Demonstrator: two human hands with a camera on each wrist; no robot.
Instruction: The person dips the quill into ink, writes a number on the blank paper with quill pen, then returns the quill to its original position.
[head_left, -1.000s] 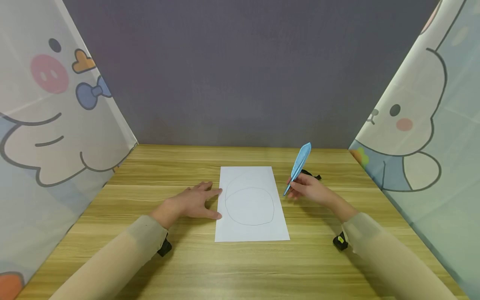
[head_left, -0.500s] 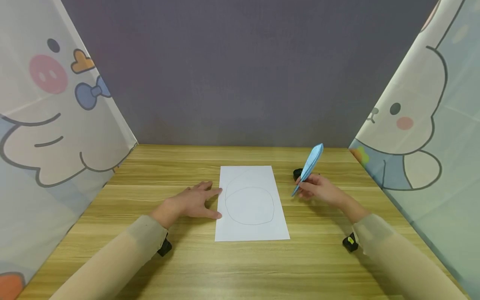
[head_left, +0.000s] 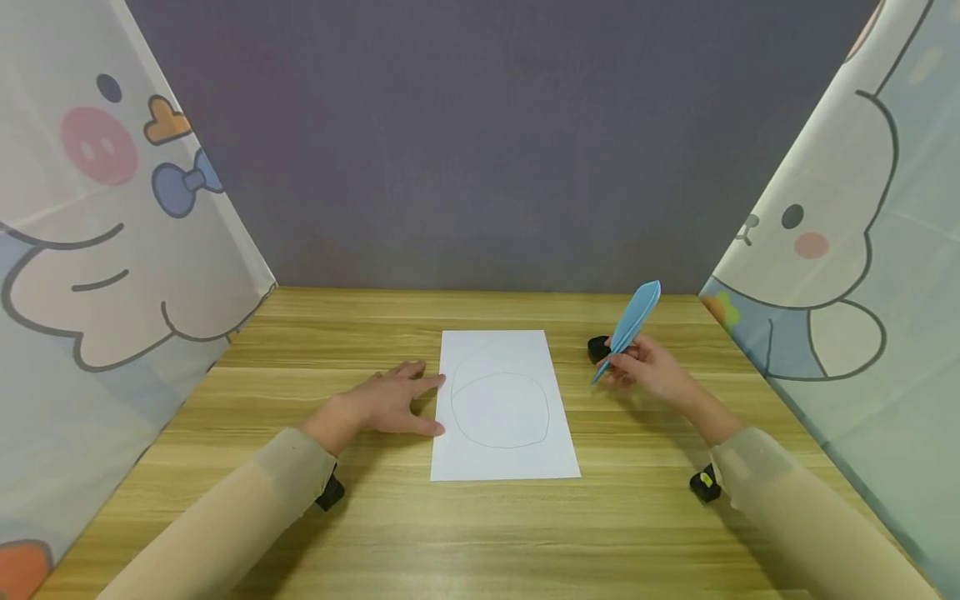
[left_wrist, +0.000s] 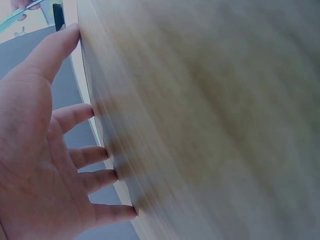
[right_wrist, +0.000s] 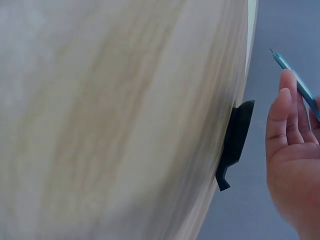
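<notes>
A blue feather-shaped pen (head_left: 634,318) is held between the thumb and fingers of my right hand (head_left: 648,367), over the table to the right of the paper. Its tip points down and left; in the right wrist view the pen (right_wrist: 295,77) shows a fine point clear of the table. The white sheet of paper (head_left: 506,463) lies in the middle, bearing a thin rounded outline and a fainter arc above it. My left hand (head_left: 386,404) rests with spread, straight fingers on the table, thumb and index finger touching the paper's left edge.
A small black object (head_left: 597,349) lies on the table just behind my right hand; in the right wrist view the black object (right_wrist: 235,142) looks long and curved. The wood-grain table (head_left: 480,542) ends at a grey back panel (head_left: 480,150), with cartoon-printed curtains on both sides.
My right hand has moved to the right with the feather pen, away from the paper, uncovering the left end of the black object. The left hand and paper stay where they were.
</notes>
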